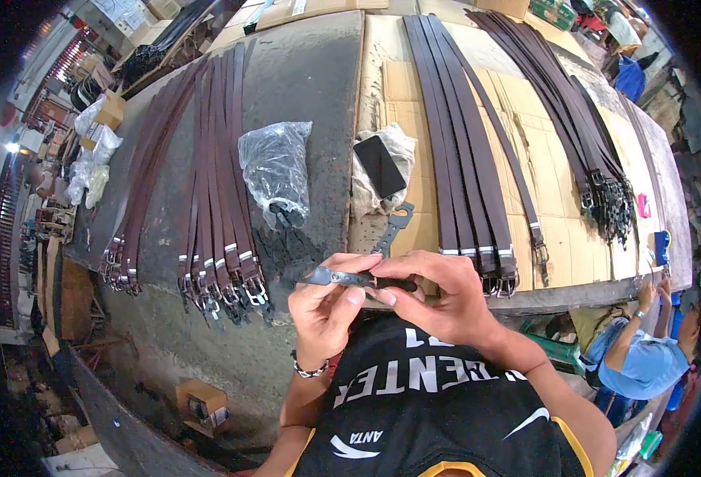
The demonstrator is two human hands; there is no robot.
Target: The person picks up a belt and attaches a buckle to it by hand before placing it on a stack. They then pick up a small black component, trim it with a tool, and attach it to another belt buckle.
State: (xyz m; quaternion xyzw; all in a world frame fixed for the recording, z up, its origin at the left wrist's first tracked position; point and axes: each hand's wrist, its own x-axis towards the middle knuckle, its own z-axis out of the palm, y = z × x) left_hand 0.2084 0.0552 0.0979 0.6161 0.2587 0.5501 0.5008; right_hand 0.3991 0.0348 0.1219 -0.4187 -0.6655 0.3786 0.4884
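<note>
One dark tool (319, 277), perhaps bladed; your left hand (319, 308) and right hand (444, 288), fingers closed on it; slack pinch could cause cuts.

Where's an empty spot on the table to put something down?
The dark tabletop is bare beyond the plastic bag, between the left belts and the seam. Some cardboard is bare between the single belt and right-hand bundle. Buckles crowd the front edge.
</note>
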